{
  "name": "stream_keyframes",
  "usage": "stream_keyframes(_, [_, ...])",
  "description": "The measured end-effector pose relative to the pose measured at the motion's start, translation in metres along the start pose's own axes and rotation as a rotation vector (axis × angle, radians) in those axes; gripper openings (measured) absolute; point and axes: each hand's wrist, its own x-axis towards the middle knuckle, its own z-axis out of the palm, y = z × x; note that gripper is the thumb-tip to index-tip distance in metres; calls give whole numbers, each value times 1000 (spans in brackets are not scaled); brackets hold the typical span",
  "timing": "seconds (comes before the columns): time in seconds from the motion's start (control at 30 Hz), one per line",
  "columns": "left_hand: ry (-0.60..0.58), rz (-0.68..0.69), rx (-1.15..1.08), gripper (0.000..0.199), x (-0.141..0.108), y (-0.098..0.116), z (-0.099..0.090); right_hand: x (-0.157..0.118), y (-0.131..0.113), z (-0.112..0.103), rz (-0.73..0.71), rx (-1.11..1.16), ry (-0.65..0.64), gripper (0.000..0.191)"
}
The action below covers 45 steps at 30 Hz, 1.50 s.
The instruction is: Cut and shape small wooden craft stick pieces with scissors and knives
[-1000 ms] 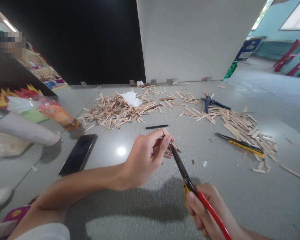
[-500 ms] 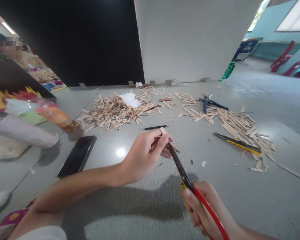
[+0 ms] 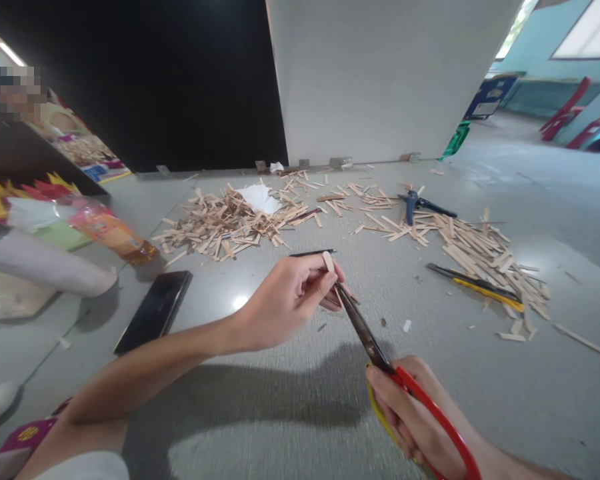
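Observation:
Between thumb and fingers, my left hand (image 3: pixel 293 297) pinches a small wooden craft stick (image 3: pixel 328 261), its rounded end pointing up and away. My right hand (image 3: pixel 415 400) grips a pair of scissors (image 3: pixel 365 333) by its red and yellow handles. The dark blades reach up to the stick at my left fingertips; whether they touch the wood is hard to make out. Just behind my left hand lies a black pen (image 3: pixel 310 253), partly hidden by the fingers.
Piles of wooden stick pieces lie at the left (image 3: pixel 215 227) and right (image 3: pixel 473 243). A yellow-black utility knife (image 3: pixel 475 285), blue pliers-like tool (image 3: pixel 414 203), phone (image 3: pixel 155 312) and tilted bottle (image 3: pixel 115 230) surround the work spot. An upright panel (image 3: pixel 375 80) stands behind; a person is far left.
The scissors' handles have spread wider apart, and my right hand has moved slightly right. My left hand has shifted a little and still pinches the stick.

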Motion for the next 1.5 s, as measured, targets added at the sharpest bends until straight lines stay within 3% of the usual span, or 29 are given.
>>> stream_keyframes(0.23, [-73,-20,48,19,7,-4,-10,0,-17,1,12,17,-46,85])
stream_keyframes(0.6, [-183,-46,238,27,10,5,-23,-1,-17,-2,79,83,-129,80])
stream_keyframes(0.83, [-291,-69,344,28,13,7,-36,6,-9,-5,119,257,-233,83])
stream_keyframes(1.07, [-171,-272,18,27,17,9,-32,5,-7,-7,-30,165,-143,84])
stream_keyframes(1.17, [-106,-282,-12,27,15,12,-28,2,-5,-7,-58,107,-118,83])
stream_keyframes(1.5, [-63,-228,17,25,3,17,-21,-3,-10,-11,-41,41,-116,86])
